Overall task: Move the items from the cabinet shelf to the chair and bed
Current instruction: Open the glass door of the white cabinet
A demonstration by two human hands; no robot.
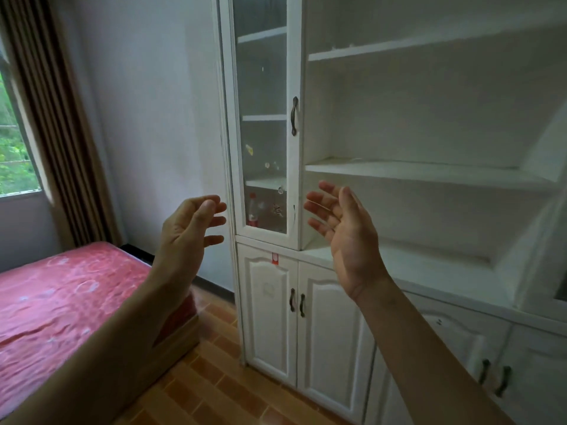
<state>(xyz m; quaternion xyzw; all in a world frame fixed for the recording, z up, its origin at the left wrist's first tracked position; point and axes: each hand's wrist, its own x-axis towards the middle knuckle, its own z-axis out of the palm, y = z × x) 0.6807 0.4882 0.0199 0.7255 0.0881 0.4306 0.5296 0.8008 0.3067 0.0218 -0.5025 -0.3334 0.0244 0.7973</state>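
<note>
A white cabinet (pixel 429 173) with open shelves fills the right side; no items show on those shelves. Behind its narrow glass door (pixel 264 124) stands a clear bottle with a red label (pixel 252 211) on the lowest shelf. My left hand (pixel 187 231) is raised in front of the wall, left of the glass door, fingers curled apart and holding nothing. My right hand (pixel 346 231) is raised before the lower open shelf, palm facing left, fingers spread and holding nothing. The bed with a red cover (pixel 61 302) lies at the lower left. No chair is in view.
Closed lower cabinet doors (pixel 322 332) with dark handles stand below the shelves. A brown curtain (pixel 52 118) and a window (pixel 12 142) are at the far left. Wood-pattern floor (pixel 221 384) runs between bed and cabinet.
</note>
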